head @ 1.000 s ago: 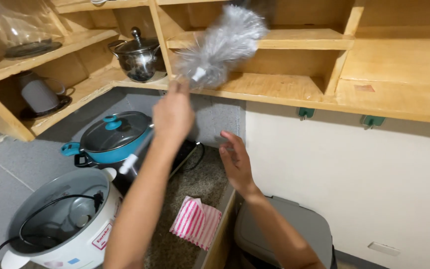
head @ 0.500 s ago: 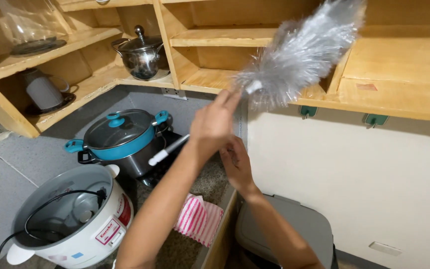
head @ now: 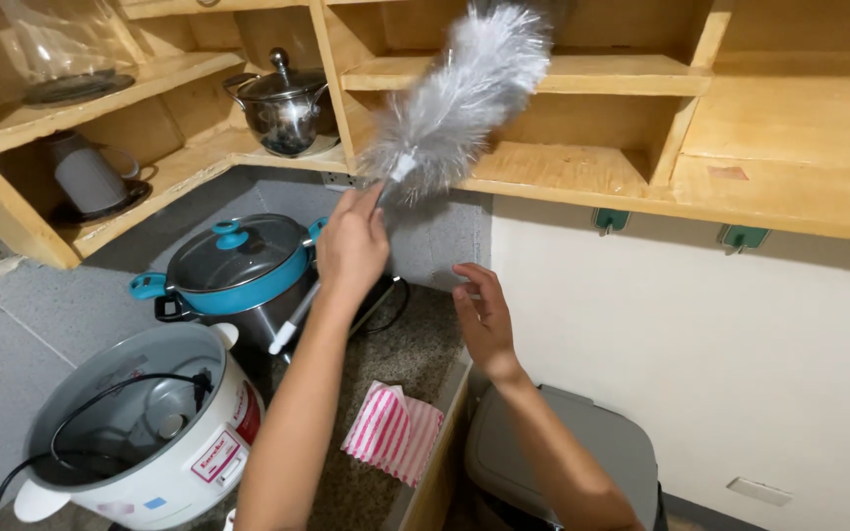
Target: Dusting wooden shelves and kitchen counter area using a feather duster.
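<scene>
My left hand is raised and closed around the white handle of a grey feather duster. The fluffy head leans up and to the right against the wooden shelf unit; it covers the front edge of the upper shelf and the open compartment under it. My right hand hovers lower, fingers spread, holding nothing, just past the end of the speckled counter and above a grey bin lid.
A blue pot with a glass lid sits on the counter. In front of it stands an open white rice cooker with its cord inside. A pink striped cloth lies near the counter edge. A steel pot sits on the shelf.
The duster swung right along the shelves, then back left to the middle compartment. My left hand moved with it. My right hand stayed about where it was.
</scene>
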